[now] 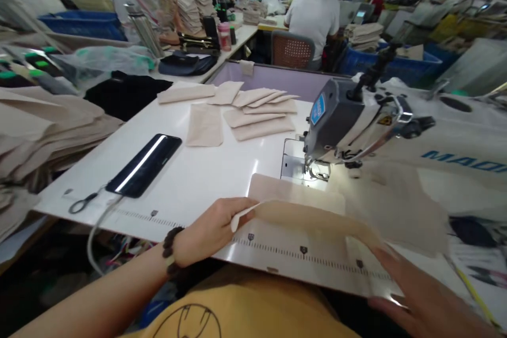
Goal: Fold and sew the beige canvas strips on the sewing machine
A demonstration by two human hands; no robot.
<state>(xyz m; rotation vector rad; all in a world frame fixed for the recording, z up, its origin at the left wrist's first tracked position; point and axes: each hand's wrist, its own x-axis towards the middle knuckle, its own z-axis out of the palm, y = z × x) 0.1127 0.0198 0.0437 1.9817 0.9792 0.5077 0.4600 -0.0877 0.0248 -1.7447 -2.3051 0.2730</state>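
Observation:
My left hand (216, 227), with a dark bead bracelet at the wrist, is closed on the left edge of a beige fabric piece (304, 216). The piece is folded or curled along its near edge and lies in front of the sewing machine's needle area (317, 169). At its right end is my right hand (412, 274), smeared by motion. Its fingers reach along the fabric, with the thumb lower and apart from them. A small shiny glint shows by the thumb; what it is I cannot make out.
The sewing machine head (336, 116) stands at the right. Several beige fabric pieces (205, 125) lie at the table's back. A phone (144, 165) with a cable rests at the left, beside stacked fabric (59, 132). Ahead, a person in white (312, 18) sits facing away.

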